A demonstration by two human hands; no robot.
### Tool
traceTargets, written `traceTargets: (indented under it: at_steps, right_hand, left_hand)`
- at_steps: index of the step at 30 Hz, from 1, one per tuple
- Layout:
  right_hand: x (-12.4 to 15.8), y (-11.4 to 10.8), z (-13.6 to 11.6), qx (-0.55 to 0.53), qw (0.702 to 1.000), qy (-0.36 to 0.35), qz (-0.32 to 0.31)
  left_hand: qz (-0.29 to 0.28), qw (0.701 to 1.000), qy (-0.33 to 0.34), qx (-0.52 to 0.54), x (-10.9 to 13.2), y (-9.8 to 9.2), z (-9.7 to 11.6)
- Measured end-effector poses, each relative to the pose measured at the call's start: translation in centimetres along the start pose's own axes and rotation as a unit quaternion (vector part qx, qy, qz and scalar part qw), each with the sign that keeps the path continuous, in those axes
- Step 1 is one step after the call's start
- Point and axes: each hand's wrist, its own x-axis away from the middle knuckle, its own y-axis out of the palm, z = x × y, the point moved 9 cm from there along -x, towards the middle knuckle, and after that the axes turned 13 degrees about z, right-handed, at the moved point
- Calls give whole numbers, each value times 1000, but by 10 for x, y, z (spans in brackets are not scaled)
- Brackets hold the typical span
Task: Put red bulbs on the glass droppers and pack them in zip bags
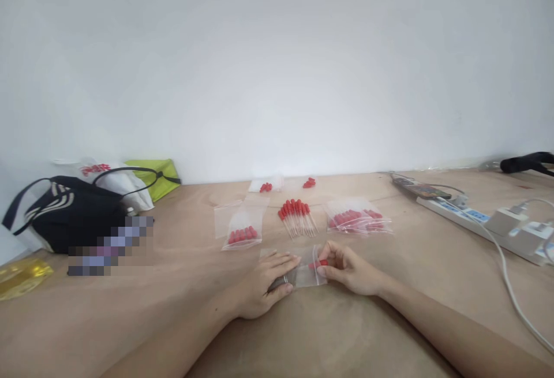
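Observation:
My left hand [270, 288] lies flat with its fingers stretched over a small clear zip bag [303, 277], pressing it to the table. Something dark shows under its thumb and fingers; I cannot make out what. At the bag's right end my right hand [346, 268] pinches a small red capsule-shaped piece [319, 264], which lies at or inside the bag's mouth. Beyond my hands, thin pale sticks with red tips [296, 213] lie fanned out. A zip bag with several red pieces [242, 235] is at their left, and a stack of filled zip bags [357, 217] at their right.
Two small groups of red pieces [265, 187] lie near the wall. A white power strip [471, 216] with plugs, a cable and a phone [422, 189] occupies the right. A black bag [78, 213] and a yellow-green bag [162, 177] stand at the left.

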Motion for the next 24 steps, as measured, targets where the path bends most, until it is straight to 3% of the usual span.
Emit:
traceTargets:
  at_steps: [5,12,15,19,24]
  right_hand:
    - [-7,-14,5,79,996,-10,41]
    - [5,-9,-36,283,944,-169,-24]
    - [-7,-36,-50,330,928,-150,88]
    - [-44,-64,-54,474,850,-66,218]
    - [-103,-59,-35,510,824,-2,246]
  left_hand:
    - [16,999,-33,15,2,-8,-8]
    - [32,999,-23,35,3,-13,-13]
    - [43,998,-17,39,2,-14,-12]
    - [59,997,-9,48,1,-15,-11]
    - [83,994,-24,70,2,-21,-11]
